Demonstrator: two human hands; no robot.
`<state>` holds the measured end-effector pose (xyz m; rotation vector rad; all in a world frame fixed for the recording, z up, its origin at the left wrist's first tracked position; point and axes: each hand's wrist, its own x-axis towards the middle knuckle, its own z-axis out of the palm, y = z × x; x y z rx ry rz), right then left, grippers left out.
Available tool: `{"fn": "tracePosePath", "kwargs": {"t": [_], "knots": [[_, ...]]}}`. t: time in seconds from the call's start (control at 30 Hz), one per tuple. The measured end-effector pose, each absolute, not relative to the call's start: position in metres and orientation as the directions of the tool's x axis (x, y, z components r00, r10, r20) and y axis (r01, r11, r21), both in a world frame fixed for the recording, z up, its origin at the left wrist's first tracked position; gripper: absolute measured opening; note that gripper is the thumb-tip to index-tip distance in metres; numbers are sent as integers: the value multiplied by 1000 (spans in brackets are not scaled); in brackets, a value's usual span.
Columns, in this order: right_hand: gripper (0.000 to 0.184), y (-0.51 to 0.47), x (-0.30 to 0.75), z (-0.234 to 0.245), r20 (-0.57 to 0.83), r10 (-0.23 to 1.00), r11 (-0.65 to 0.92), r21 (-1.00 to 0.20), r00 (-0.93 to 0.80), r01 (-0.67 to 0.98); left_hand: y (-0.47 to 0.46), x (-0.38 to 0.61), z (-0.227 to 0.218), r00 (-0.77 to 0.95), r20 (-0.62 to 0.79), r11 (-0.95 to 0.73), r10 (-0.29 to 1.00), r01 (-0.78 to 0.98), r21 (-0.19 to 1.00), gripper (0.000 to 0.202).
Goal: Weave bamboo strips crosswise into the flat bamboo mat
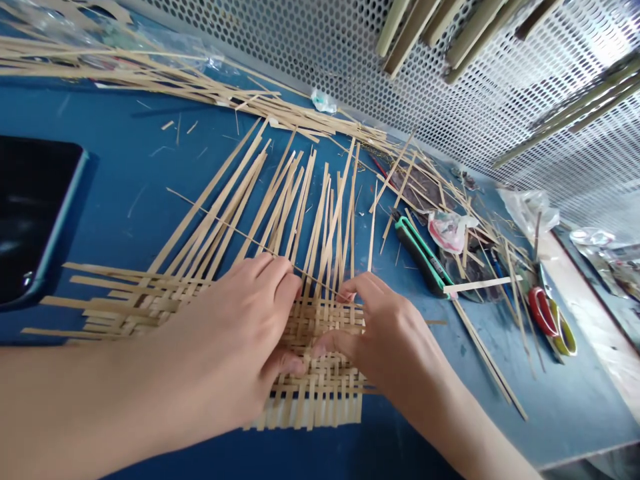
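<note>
A partly woven mat of pale bamboo strips (pixel 327 383) lies in front of me, its long loose ends fanned out away from me. One thin bamboo strip (pixel 215 217) runs slantwise across these ends, passing by the fingers of both hands. My left hand (pixel 245 320) is curled over the middle of the mat, fingers bent at the strip, thumb pressed on the weave. To its right, my right hand (pixel 387 327) has its bent fingers at the strip's near end and its thumb on the weave. The fingertips of my left hand are mostly hidden.
A phone or tablet (pixel 35 213) lies at the left. Loose bamboo strips (pixel 200 83) stretch along the back by a perforated metal panel (pixel 310 40). At the right are a green-and-black utility knife (pixel 423 257), crumpled plastic (pixel 450 230) and red-and-yellow-handled scissors (pixel 543 313).
</note>
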<state>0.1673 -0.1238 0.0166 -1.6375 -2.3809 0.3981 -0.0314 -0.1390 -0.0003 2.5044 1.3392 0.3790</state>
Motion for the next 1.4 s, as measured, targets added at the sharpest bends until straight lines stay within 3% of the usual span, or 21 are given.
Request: {"fn": "tracePosePath", "kwargs": {"t": [0.23,0.5,0.8,1.0,1.2,1.4], "knots": [[36,-126,168,15,57,930,359,-356,-363,863,-140,-30,-1,543,133,-553,829,763,335,17],[40,-125,167,18,-8,938,311,-425,-348,850,-142,-29,-3,535,137,-549,834,778,306,14],[45,-127,170,19,32,920,375,-371,-392,849,-139,-31,3,531,93,-521,842,756,396,22],[49,-126,169,15,62,858,464,-519,-510,718,-142,-38,6,537,131,-539,833,736,409,21],[39,-126,165,12,41,855,458,-527,-517,716,-143,-39,3,560,145,-568,815,725,390,10],[40,-123,164,7,79,850,475,-542,-521,693,-144,-34,3,515,166,-535,841,747,394,19]]}}
